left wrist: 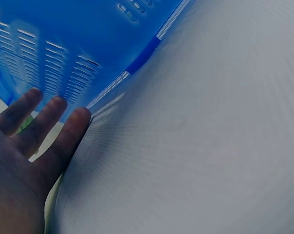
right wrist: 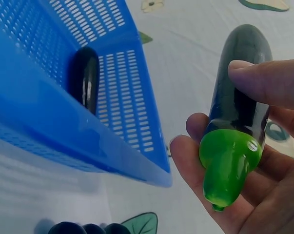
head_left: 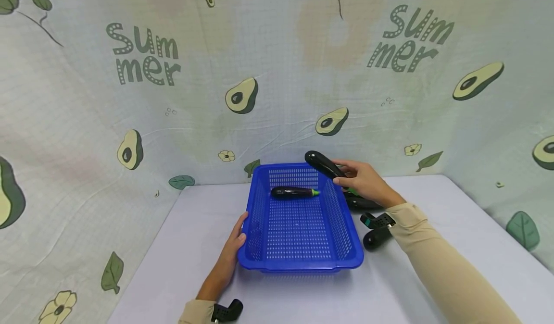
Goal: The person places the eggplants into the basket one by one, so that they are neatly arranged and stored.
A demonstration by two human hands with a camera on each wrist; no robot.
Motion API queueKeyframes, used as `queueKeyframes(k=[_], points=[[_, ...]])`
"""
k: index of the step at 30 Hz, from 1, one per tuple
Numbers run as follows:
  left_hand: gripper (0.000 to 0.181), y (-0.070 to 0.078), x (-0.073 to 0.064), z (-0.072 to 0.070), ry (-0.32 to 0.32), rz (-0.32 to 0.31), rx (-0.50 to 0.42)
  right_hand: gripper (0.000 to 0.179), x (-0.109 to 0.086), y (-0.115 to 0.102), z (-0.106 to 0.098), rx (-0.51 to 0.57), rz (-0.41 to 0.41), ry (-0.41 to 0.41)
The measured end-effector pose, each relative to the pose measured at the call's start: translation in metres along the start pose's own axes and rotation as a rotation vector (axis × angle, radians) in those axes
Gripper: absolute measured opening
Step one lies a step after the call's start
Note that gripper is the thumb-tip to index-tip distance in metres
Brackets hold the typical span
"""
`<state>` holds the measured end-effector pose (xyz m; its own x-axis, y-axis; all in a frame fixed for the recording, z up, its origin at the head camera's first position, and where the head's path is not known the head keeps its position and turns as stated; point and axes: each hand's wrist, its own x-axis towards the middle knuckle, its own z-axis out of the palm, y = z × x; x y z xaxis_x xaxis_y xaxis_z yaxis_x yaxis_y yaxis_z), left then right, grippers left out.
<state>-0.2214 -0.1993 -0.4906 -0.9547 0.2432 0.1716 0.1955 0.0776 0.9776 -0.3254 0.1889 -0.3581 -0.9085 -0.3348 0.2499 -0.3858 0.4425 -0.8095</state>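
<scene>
From my feed, the relation that counts is a short leftward one: the blue, rectangular, slotted plastic basket (head_left: 301, 266) lies to the left of my right hand (head_left: 365, 182), the nearer hand to its far right corner. That hand grasps a glossy black, elongated eggplant with a bright green cap (head_left: 322, 163) between thumb and fingers, held up near the right rim. Its long axis slants, rounded end pointing left and away, cap toward my palm. A second glossy black eggplant (head_left: 291, 193) lies crosswise inside the basket, green tip rightward. My left hand (head_left: 231, 249) clenches nothing, its extended fingers resting against the basket's left side on the white counter (head_left: 173, 252).
</scene>
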Motion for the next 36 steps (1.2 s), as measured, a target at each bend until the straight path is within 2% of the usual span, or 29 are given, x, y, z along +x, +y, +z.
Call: queueKeyframes(k=[7,15,22,29,36], points=[[0.06,-0.001,0.0,0.0,-0.008,0.007,-0.002,0.061,0.007,0.0,0.007,0.03,-0.017,-0.02],[0.06,-0.002,0.0,0.0,-0.01,0.011,0.006,0.059,0.01,-0.004,0.012,0.002,-0.017,-0.026],[0.059,-0.002,0.0,-0.001,-0.01,0.04,-0.001,0.06,0.014,-0.009,0.016,0.004,-0.019,-0.055],[0.059,-0.003,0.0,-0.002,-0.004,0.034,0.002,0.061,0.021,-0.011,0.019,-0.018,-0.006,-0.066],[0.059,-0.002,0.0,-0.002,-0.007,0.041,-0.008,0.059,0.029,-0.005,0.025,0.01,-0.024,-0.069]])
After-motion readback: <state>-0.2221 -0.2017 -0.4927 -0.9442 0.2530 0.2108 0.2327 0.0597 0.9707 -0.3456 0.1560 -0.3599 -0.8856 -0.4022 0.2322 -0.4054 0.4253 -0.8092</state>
